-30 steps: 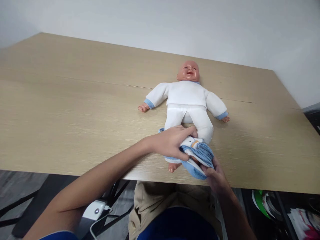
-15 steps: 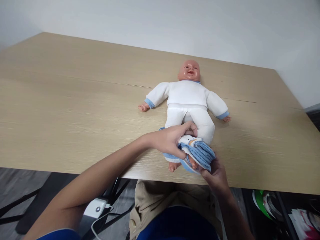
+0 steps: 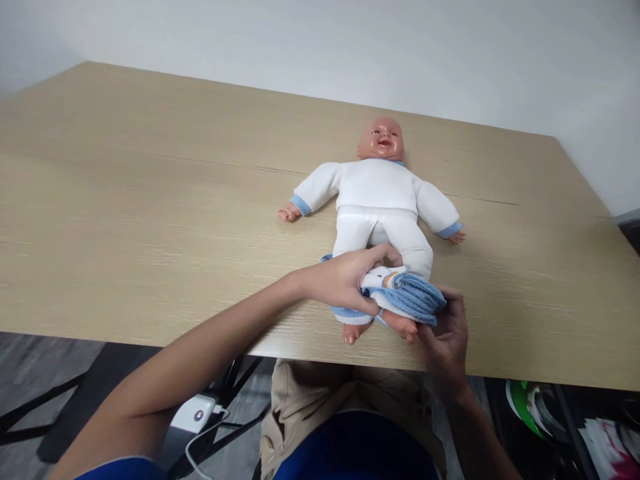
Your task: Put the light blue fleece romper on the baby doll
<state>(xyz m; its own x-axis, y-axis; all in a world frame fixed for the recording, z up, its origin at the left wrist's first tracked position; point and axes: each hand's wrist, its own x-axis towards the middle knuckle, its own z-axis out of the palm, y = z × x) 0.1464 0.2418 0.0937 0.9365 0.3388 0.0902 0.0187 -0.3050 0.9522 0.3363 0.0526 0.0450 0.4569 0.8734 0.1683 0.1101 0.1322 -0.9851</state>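
A baby doll [image 3: 377, 187] in white with blue cuffs lies face up, its feet toward me. Blue and white doll pants [image 3: 415, 299] with an animal face on them are bunched around its lower legs, and both bare feet stick out at the bottom. My left hand [image 3: 357, 280] is closed on the pants' inner side, its thumb near the foot and its fingers by the doll's knee. On the outer side, my right hand [image 3: 447, 330] grips the bunched edge beside the foot; part of its fingers is hidden behind the cloth.
The doll lies on a wooden table [image 3: 150, 233] with its front edge close to my body. Below the edge at left is a white device [image 3: 193, 413] with a cable. A dark shelf at lower right holds a green and white round item [image 3: 525, 407].
My right hand has moved slightly right and up, pulling the bunched pants leg up and outward. More of the foot on that side now shows. My left hand stays nearly in place.
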